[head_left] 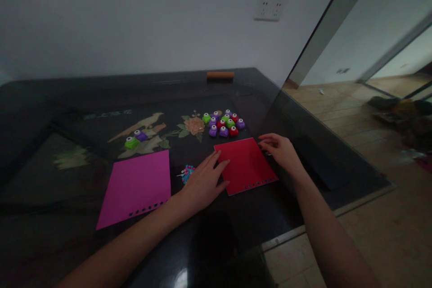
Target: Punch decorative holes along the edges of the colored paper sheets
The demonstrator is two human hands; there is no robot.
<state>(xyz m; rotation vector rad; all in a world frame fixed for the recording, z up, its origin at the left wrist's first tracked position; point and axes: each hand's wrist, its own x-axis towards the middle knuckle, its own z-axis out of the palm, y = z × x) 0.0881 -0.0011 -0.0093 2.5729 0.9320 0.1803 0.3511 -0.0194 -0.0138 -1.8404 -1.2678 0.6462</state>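
Left hand point(205, 180) lies flat and spread, palm down, fingers pressing the left edge of the red sheet point(245, 164); it grips nothing. Right hand point(281, 149) rests at the sheet's right corner, fingers loosely curled on its edge; whether it pinches the paper I cannot tell. Red sheet lies flat near the right edge of the dark surface point(67, 108), with a row of punched holes along its near edge. Just left of the left hand sits a small heap of confetti point(187, 173). Farther left lies a pink sheet point(137, 192), also punched along its near edge. Beyond the red sheet stands a cluster of punches point(223, 123), green, purple and red; two more punches point(135, 139) sit apart beyond the pink sheet. An orange block point(220, 75) lies at the far edge.
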